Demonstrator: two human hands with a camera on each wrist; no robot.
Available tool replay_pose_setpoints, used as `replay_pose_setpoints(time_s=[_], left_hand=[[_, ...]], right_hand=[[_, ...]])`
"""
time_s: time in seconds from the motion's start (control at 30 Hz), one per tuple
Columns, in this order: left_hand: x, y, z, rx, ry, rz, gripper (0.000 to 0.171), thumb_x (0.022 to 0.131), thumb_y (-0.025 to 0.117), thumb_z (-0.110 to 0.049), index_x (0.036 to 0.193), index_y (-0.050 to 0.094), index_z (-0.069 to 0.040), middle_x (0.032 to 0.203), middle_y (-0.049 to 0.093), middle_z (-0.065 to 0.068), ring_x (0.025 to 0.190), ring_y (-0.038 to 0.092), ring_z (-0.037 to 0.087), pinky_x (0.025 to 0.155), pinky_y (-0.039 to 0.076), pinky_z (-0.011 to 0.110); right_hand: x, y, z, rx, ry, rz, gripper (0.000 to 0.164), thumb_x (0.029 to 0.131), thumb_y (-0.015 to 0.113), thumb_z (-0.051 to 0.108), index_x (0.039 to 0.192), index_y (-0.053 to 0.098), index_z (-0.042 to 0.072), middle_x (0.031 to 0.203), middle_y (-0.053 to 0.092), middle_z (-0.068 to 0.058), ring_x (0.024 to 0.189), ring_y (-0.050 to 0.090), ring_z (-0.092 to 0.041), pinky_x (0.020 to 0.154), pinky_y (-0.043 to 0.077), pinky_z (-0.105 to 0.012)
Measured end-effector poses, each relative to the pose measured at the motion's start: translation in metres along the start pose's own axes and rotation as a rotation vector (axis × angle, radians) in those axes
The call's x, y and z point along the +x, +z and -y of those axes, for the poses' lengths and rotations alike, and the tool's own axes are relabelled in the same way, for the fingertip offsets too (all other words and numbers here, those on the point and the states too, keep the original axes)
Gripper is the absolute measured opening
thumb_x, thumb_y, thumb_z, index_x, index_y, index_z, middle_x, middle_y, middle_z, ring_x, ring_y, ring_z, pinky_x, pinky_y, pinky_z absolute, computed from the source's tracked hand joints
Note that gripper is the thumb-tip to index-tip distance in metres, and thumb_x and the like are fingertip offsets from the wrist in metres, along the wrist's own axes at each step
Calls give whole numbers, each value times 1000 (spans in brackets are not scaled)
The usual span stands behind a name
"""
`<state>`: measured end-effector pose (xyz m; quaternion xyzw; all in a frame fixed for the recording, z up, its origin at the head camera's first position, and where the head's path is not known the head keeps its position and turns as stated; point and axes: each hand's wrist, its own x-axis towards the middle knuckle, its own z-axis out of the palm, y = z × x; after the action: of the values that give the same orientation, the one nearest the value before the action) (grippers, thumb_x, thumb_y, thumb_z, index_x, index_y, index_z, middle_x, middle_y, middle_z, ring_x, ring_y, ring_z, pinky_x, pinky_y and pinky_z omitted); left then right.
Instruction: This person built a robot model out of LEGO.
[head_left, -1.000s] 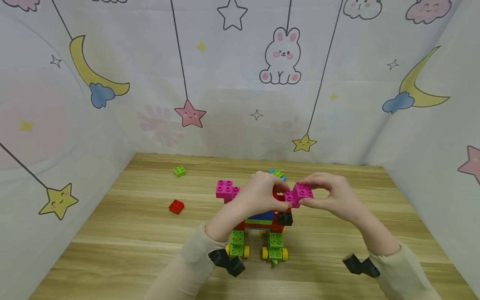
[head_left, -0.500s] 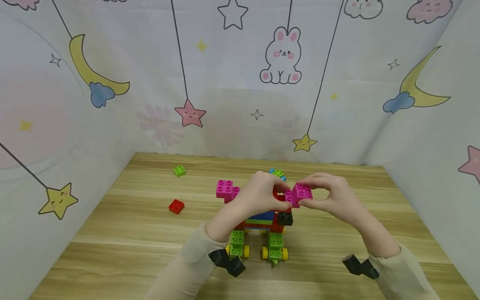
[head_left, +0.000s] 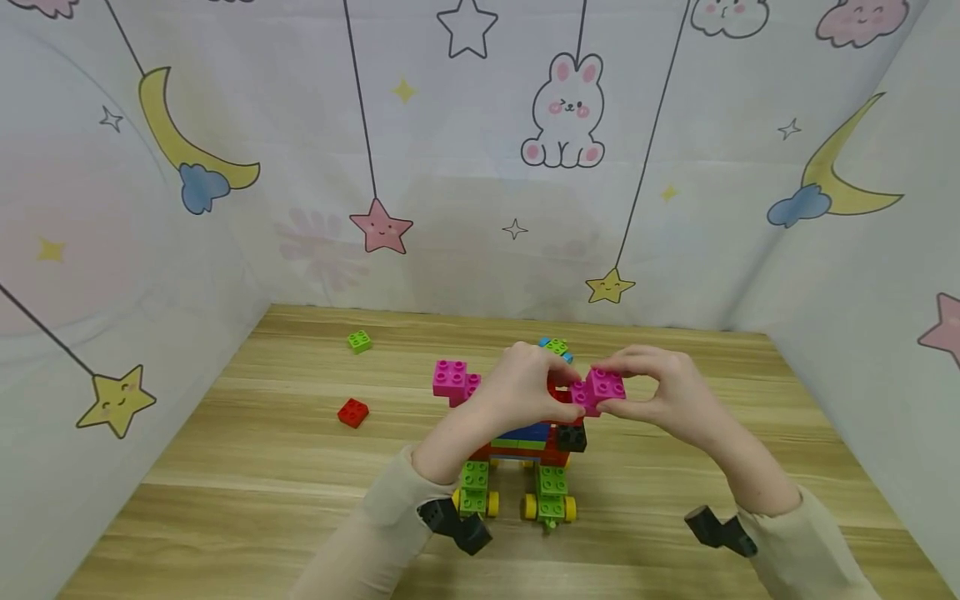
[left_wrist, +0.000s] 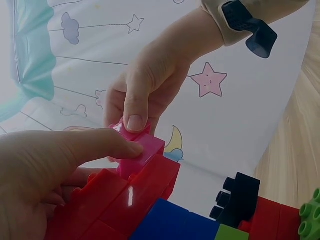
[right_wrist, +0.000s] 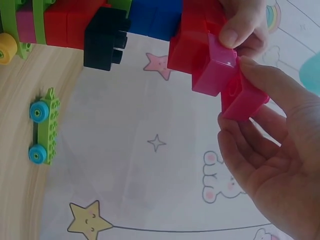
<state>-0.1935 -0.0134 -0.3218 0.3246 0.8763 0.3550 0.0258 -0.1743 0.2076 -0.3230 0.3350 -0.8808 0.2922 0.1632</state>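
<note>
A toy built of stacking bricks stands on the table, with blue bricks (head_left: 525, 432) in its body, green bricks (head_left: 552, 481) as legs and yellow wheels (head_left: 569, 508) below. At its right upper end my left hand (head_left: 517, 390) pinches a pink brick (right_wrist: 212, 75) that sits against red bricks (right_wrist: 189, 42). An outer pink brick (head_left: 606, 385), one step higher, is held between the thumb and fingers of my right hand (head_left: 667, 385). The two pink bricks overlap at a corner. A black brick (head_left: 572, 437) juts out underneath. My left forearm hides part of the toy.
Another pink brick (head_left: 450, 379) sticks out at the toy's left end. Left of it on the table lie a red brick (head_left: 353, 412) and a green brick (head_left: 359, 342). Behind the hands stands a green wheeled base (right_wrist: 47, 127) with blue wheels. A printed cloth (head_left: 480, 250) borders the table.
</note>
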Motion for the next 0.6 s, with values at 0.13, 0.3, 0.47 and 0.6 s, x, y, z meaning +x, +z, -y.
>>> replay_pose_setpoints(time_s=[0.13,0.3,0.47,0.6], left_hand=[[0,0,0,-2,3,-4,34,80,81,-24,110,75,-9,100,76,3,87,68,13,68,52,14],[0,1,0,-13,8,-7,34,80,81,-23,110,75,-8,100,76,3,88,68,14,68,52,13],[1,1,1,-15,11,-8,34,80,81,-23,110,75,-8,100,76,3,88,68,14,69,52,14],[1,1,1,-9,10,-7,34,80,81,-23,110,75,-8,101,76,3,88,68,14,69,52,13]], right_hand=[[2,-3,2,2,13,30,34,72,85,6,105,74,5,98,73,-5,86,68,-18,72,56,-25],[4,-6,3,14,45,64,33,74,84,8,105,74,4,100,73,-6,87,67,-18,73,56,-26],[4,-6,1,35,47,72,32,74,84,7,104,74,4,100,73,-5,87,67,-14,75,56,-26],[5,-6,0,52,58,83,31,75,84,8,104,74,4,99,73,-4,87,66,-11,77,56,-26]])
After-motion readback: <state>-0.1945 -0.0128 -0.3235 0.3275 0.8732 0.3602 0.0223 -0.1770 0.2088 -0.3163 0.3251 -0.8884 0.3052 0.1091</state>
